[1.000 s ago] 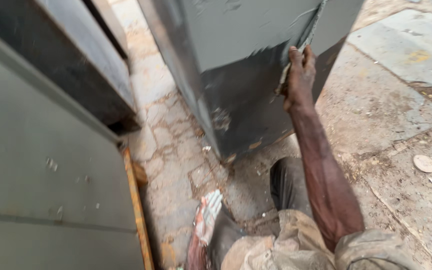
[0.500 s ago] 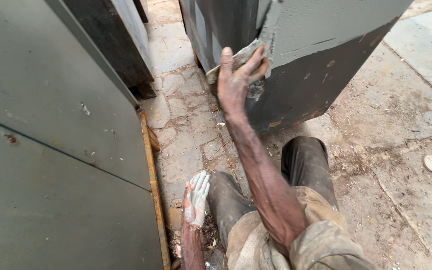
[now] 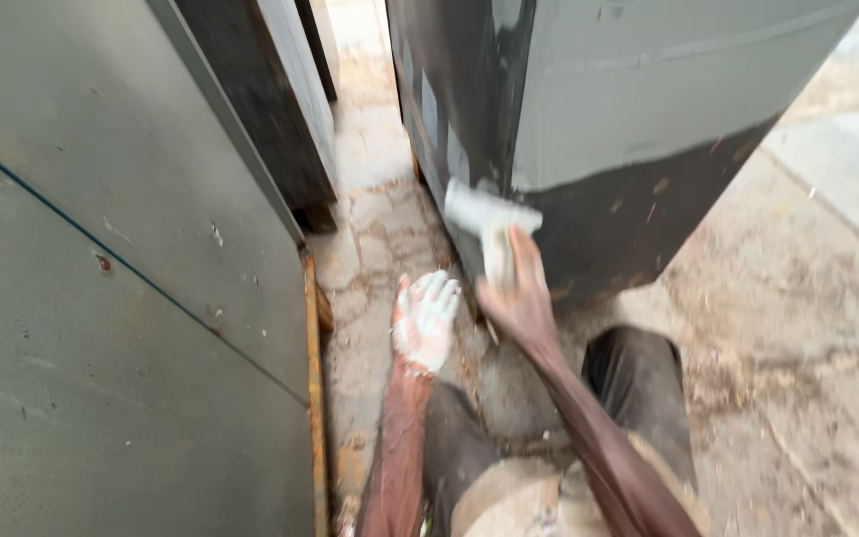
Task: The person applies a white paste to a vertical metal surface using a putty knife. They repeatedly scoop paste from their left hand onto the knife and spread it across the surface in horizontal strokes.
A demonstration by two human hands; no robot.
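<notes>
Two hands: right hand [image 3: 521,298] fingers gripping a putty scraper [image 3: 489,221]; left hand [image 3: 426,320] fingers spread, paste-coated, empty.

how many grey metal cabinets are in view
3. One cabinet fills the left side, a second stands behind it at top centre, and a third, half painted, is ahead, where the right hand holds a scraper. More may lie outside the frame.

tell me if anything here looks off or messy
The left hand is coated in whitish paste. The metal cabinet is unevenly covered, grey above and bare dark below. The right hand holds a pale scraper at its corner. The grey panel on the left shows rust spots.
</notes>
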